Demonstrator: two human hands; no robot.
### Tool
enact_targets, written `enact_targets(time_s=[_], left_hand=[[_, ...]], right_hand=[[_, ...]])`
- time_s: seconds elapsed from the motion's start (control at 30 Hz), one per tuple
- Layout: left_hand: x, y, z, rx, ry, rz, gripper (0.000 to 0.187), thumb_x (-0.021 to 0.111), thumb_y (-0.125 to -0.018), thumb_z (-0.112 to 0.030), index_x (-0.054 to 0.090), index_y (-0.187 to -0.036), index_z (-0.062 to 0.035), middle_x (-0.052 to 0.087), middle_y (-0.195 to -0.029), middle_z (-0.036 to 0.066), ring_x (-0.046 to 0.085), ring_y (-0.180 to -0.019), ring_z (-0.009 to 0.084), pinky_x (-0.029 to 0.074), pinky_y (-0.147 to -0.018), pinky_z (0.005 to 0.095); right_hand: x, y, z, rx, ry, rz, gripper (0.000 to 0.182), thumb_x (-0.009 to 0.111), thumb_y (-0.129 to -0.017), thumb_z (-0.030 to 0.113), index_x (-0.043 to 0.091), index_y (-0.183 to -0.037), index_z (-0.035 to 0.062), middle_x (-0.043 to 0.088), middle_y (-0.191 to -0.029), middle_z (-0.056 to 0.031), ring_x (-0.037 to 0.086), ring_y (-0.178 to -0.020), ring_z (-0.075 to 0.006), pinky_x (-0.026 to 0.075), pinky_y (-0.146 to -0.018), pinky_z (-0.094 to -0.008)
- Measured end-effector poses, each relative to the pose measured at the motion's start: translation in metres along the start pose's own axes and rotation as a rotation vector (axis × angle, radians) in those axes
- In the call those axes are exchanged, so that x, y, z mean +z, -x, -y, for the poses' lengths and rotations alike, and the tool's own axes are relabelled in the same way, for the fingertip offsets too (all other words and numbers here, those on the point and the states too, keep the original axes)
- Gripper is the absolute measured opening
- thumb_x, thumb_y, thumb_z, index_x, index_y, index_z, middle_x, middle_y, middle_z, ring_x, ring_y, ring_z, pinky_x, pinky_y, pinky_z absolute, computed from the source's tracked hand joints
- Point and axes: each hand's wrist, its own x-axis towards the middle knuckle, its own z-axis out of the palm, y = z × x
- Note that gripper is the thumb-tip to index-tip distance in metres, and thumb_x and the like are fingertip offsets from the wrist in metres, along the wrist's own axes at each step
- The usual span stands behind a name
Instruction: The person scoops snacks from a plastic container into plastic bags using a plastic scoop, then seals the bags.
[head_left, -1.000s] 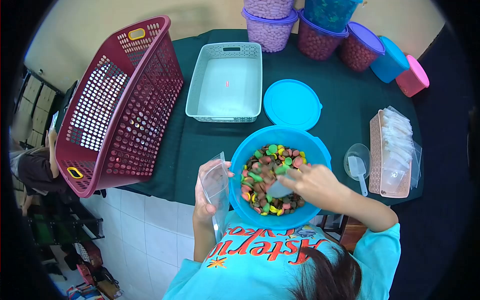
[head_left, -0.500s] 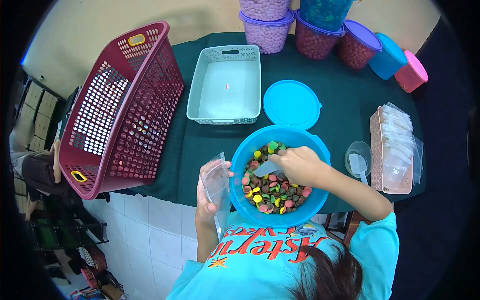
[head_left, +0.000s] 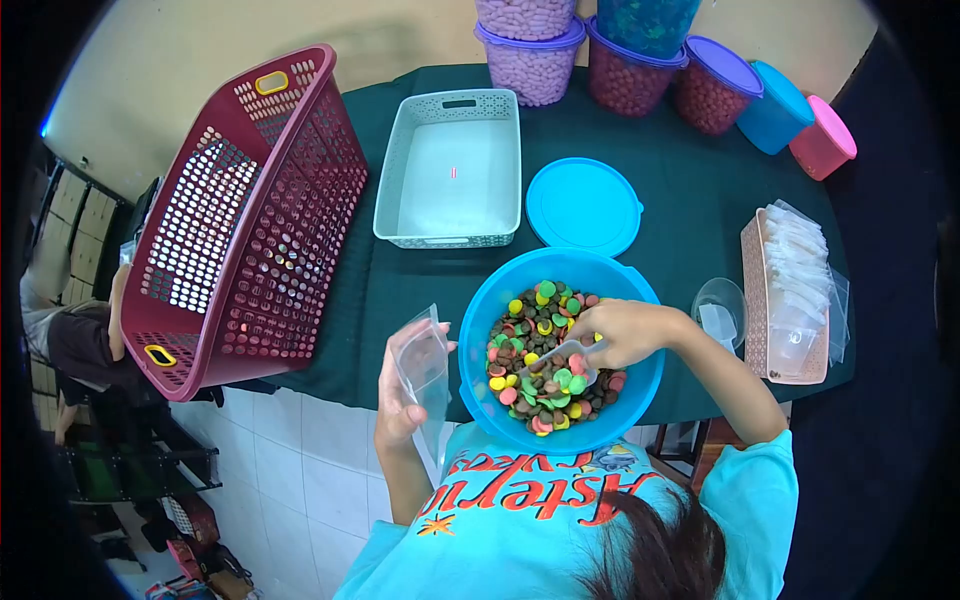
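Note:
My left hand (head_left: 393,398) holds a clear plastic pouch (head_left: 428,380) upright beside the blue tub's left wall, fingers behind it and thumb in front. With my right hand (head_left: 632,333) I grip a translucent scoop (head_left: 563,356), its blade dipped among the candies. Small button-shaped candies (head_left: 545,405) in brown, green, yellow and pink lie inside the round blue tub (head_left: 645,395). The tub stands at the front edge of the table, close against my shirt. Its matching blue lid (head_left: 584,207) lies flat just behind it.
A pale green basket (head_left: 450,205) and a tall maroon laundry basket (head_left: 285,260) stand leftward. At right are a clear cup (head_left: 722,298) and a pink box (head_left: 757,320) packed with plastic bags (head_left: 795,255). Lidded tubs (head_left: 535,70) line the back. Another person (head_left: 80,335) is far left.
My right hand has shifted right and lower, turning the scoop deeper into the candies, which have been stirred about. My left hand has moved slightly left with the pouch.

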Motion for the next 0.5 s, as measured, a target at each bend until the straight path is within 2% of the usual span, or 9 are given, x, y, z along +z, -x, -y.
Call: enact_targets(time_s=[0.03,0.07,0.1,0.17,0.27,0.37,0.4,0.5], left_hand=[[-0.001,0.000,-0.001,0.012,-0.031,-0.029,0.098,0.069,-0.052,-0.058,0.033,-0.121,0.0014,0.044,-0.116,0.018,0.048,-0.100,0.0240,0.039,-0.085,0.0364],[-0.001,-0.001,-0.003,0.024,-0.061,-0.058,0.097,0.068,-0.054,-0.057,0.033,-0.122,0.0025,0.043,-0.116,0.018,0.050,-0.098,0.0239,0.037,-0.087,0.0379],[-0.001,-0.001,-0.004,0.027,-0.061,-0.059,0.097,0.068,-0.054,-0.057,0.033,-0.122,0.0025,0.043,-0.116,0.018,0.050,-0.098,0.0239,0.037,-0.087,0.0379],[0.000,0.000,-0.009,-0.007,-0.114,-0.083,0.097,0.067,-0.054,-0.059,0.033,-0.121,0.0033,0.044,-0.117,0.019,0.049,-0.099,0.0242,0.037,-0.087,0.0374],[0.008,0.001,-0.012,0.008,-0.159,-0.073,0.101,0.067,-0.052,-0.062,0.033,-0.121,0.0033,0.044,-0.117,0.019,0.049,-0.100,0.0242,0.038,-0.087,0.0370],[0.009,0.004,-0.012,0.011,-0.178,-0.059,0.103,0.067,-0.050,-0.064,0.034,-0.121,0.0028,0.045,-0.116,0.018,0.050,-0.098,0.0235,0.039,-0.085,0.0365],[0.009,0.004,-0.011,0.012,-0.176,-0.056,0.103,0.067,-0.050,-0.064,0.034,-0.121,0.0028,0.045,-0.116,0.018,0.050,-0.098,0.0235,0.039,-0.085,0.0365],[0.008,0.004,-0.009,0.018,-0.138,-0.059,0.103,0.068,-0.049,-0.064,0.035,-0.120,0.0024,0.045,-0.116,0.018,0.050,-0.097,0.0228,0.040,-0.083,0.0357]], right_hand=[[-0.003,0.002,0.002,-0.040,-0.083,-0.022,0.039,0.056,-0.066,0.023,0.057,-0.098,0.0004,0.059,-0.083,-0.0161,0.058,-0.076,-0.0268,0.045,-0.065,-0.0365],[-0.006,0.009,0.008,-0.049,-0.117,-0.059,0.032,0.057,-0.070,0.024,0.058,-0.089,-0.0011,0.059,-0.076,-0.0146,0.057,-0.068,-0.0254,0.045,-0.061,-0.0338],[-0.011,0.016,0.015,-0.050,-0.114,-0.059,0.032,0.057,-0.070,0.024,0.058,-0.089,-0.0011,0.059,-0.076,-0.0146,0.057,-0.068,-0.0254,0.045,-0.061,-0.0338],[-0.018,0.027,0.024,-0.073,-0.171,-0.217,0.030,0.057,-0.075,0.027,0.057,-0.081,-0.0025,0.057,-0.064,-0.0136,0.054,-0.055,-0.0193,0.040,-0.049,-0.0315],[-0.027,0.045,0.023,-0.109,-0.242,-0.331,0.027,0.058,-0.075,0.025,0.053,-0.074,-0.0010,0.054,-0.059,-0.0111,0.051,-0.050,-0.0167,0.037,-0.046,-0.0299],[-0.025,0.061,0.012,-0.058,-0.311,-0.400,0.024,0.057,-0.076,0.023,0.051,-0.073,-0.0004,0.052,-0.056,-0.0098,0.049,-0.049,-0.0163,0.037,-0.046,-0.0299],[-0.023,0.067,0.009,-0.040,-0.310,-0.403,0.017,0.054,-0.074,0.016,0.050,-0.077,-0.0004,0.052,-0.058,-0.0102,0.050,-0.051,-0.0160,0.037,-0.046,-0.0300],[-0.007,0.081,-0.006,-0.001,-0.398,-0.402,0.015,0.050,-0.071,0.010,0.047,-0.081,-0.0006,0.052,-0.062,-0.0112,0.051,-0.054,-0.0166,0.038,-0.048,-0.0298]])
